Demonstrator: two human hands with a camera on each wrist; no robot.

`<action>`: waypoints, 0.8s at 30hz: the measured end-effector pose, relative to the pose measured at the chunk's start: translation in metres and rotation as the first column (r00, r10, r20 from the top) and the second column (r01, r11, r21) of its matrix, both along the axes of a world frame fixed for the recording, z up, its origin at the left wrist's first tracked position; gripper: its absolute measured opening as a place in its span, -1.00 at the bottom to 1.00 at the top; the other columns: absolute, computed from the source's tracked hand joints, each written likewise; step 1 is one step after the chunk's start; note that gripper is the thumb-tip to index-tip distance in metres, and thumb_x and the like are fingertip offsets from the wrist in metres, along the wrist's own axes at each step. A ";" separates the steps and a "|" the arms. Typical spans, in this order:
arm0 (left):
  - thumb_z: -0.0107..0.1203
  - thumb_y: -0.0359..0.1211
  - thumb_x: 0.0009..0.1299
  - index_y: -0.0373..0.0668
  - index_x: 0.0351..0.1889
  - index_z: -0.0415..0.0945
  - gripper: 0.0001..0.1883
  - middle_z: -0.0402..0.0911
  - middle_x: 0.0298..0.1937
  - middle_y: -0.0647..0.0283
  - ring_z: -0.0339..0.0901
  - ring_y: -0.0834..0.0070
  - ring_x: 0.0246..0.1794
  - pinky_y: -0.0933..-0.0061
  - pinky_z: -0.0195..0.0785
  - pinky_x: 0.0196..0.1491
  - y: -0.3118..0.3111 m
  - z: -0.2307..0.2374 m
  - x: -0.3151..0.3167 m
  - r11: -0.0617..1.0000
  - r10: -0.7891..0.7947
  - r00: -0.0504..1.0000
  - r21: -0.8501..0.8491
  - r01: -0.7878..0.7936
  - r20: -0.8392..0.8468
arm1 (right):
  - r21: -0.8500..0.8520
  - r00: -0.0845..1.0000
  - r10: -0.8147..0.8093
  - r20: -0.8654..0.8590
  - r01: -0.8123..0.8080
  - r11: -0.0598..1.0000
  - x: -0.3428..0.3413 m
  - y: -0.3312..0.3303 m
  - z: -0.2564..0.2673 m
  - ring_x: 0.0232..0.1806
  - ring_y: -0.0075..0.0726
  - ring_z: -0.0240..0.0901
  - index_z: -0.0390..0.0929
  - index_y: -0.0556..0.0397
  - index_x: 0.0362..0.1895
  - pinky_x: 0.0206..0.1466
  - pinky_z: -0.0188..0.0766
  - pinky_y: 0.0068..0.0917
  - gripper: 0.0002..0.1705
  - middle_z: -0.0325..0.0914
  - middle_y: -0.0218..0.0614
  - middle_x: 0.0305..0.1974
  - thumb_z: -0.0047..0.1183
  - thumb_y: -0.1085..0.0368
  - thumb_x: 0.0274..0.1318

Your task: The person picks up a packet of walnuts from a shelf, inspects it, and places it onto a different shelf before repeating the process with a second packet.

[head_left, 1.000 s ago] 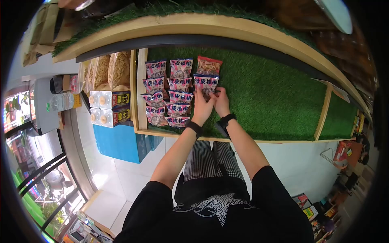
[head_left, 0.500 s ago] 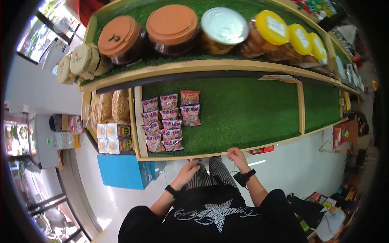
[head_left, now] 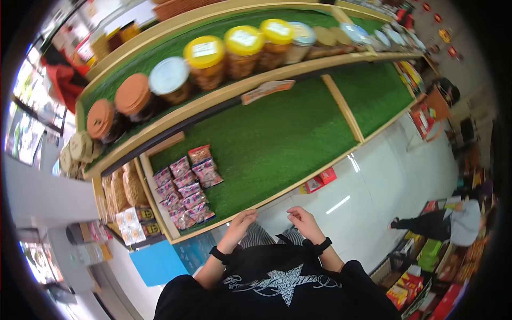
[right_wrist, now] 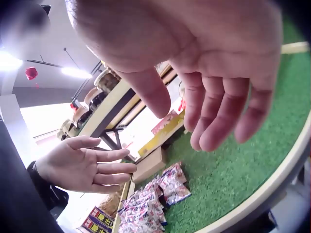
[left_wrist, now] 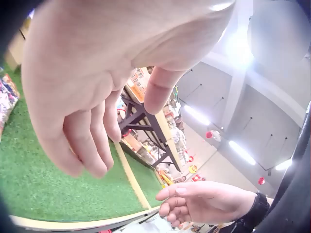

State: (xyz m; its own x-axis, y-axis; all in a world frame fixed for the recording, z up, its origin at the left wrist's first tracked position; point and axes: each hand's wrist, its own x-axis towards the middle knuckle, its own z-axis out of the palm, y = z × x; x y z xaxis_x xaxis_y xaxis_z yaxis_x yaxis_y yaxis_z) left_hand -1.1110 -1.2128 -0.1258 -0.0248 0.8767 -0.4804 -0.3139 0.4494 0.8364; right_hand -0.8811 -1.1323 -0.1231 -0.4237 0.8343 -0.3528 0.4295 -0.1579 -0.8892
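Note:
My left hand point(head_left: 238, 228) hovers in front of the shelf's near edge, fingers loosely bent, holding nothing. To its right, over the floor, my right hand point(head_left: 306, 223) is likewise empty, its fingers relaxed and apart from the shelf. Both wrist views show bare palms with the green turf point(left_wrist: 63, 187) beyond. Pink-and-white snack packets point(head_left: 184, 205) with dark blue tops lie in columns at the left end of the turf-lined shelf point(head_left: 277, 136). A reddish packet point(head_left: 200, 154) heads the rightmost column, with one pink packet point(head_left: 207, 173) below it.
On the upper tier stand yellow-lidded jars point(head_left: 204, 57) and orange-lidded jars point(head_left: 133, 96). A wooden divider point(head_left: 342, 108) crosses the turf at right. White-capped cartons point(head_left: 130, 226) and a blue box point(head_left: 160, 262) sit at left. Another person point(head_left: 463, 223) is at far right.
Both hands have left the snack packet they touched and drawn back toward the body. The head view has tilted up and turned, bringing the upper tier's jars into sight.

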 end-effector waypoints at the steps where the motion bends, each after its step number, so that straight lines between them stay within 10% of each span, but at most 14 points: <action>1: -0.10 -0.33 0.34 -0.34 0.08 0.31 -0.61 0.48 -0.02 0.14 0.39 0.47 0.00 0.54 0.16 0.09 0.007 0.006 0.011 1.000 -0.023 1.000 -0.003 0.023 0.021 | 0.012 0.999 -0.038 -0.005 0.038 0.999 0.013 0.001 0.003 -0.35 -0.40 0.42 0.43 0.11 -0.18 -0.25 0.36 -0.53 -0.77 0.49 -0.27 -0.38 0.01 0.32 0.04; 24: -0.08 -0.27 0.34 -0.27 0.06 0.31 -0.62 0.49 -0.06 0.23 0.38 0.54 -0.04 0.53 0.16 0.06 0.080 0.018 0.285 0.880 -0.475 0.872 -0.045 0.473 -0.117 | 0.040 0.828 -0.560 0.028 0.559 0.828 0.322 -0.029 -0.003 -0.37 -0.42 0.42 0.45 0.14 -0.22 -0.27 0.33 -0.55 -0.78 0.50 -0.26 -0.42 -0.01 0.32 0.03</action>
